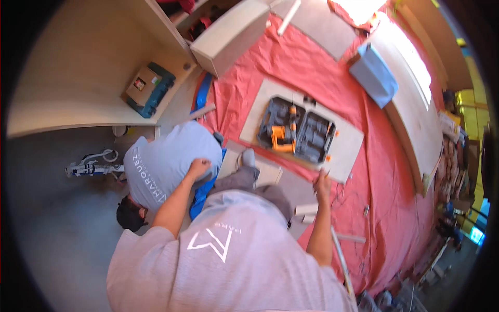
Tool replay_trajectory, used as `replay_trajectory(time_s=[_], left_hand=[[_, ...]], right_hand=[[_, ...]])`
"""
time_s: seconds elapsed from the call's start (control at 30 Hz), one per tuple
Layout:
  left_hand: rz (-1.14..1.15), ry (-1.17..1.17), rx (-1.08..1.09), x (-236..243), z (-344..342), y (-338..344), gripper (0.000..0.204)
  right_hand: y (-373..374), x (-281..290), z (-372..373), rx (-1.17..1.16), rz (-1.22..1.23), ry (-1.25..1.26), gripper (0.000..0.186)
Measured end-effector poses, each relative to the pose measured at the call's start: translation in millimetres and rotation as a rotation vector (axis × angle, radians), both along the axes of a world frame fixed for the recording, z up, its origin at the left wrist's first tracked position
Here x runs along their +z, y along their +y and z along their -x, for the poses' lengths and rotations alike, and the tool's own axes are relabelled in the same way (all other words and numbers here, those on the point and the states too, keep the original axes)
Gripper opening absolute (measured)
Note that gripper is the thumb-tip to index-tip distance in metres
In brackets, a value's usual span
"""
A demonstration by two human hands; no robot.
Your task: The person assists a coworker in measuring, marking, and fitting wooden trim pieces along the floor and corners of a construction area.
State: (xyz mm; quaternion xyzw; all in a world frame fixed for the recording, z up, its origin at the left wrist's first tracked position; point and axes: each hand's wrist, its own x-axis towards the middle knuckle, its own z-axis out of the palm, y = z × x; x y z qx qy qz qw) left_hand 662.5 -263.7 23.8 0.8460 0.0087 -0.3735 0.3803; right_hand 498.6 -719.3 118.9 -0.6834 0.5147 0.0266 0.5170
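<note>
My left hand (198, 169) is closed, fingers curled, in front of the grey shirt of a co-worker (171, 151) who bends low on my left. Whether it touches the shirt or holds anything, I cannot make out. Out to the right, my right hand (322, 186) is closed with a thin, pencil-like thing upright in its fingers. It is just short of an opened black tool case (315, 139), which lies on a pale board (344, 148). Orange-and-black power tool parts (283, 138) sit in the case's left half.
Red sheeting (369, 218) covers the floor. A large wooden cabinet (93, 62) stands at left, holding a teal tool case (156, 96). A long wooden piece (410, 119) with a blue package (374, 75) lies far right. Wood strips (306, 209) are beside my right arm.
</note>
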Motion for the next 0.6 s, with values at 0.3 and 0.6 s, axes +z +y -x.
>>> replay_trajectory(time_s=[0.3,0.6], left_hand=[[0.019,0.153,0.205,59,-34,-32,0.023],[-0.094,0.099,0.134,72,-40,-4,0.022]], right_hand=[[-8,-40,88,0.158,-0.197,0.275,0.042],[17,-36,34,0.302,-0.198,0.317,0.037]])
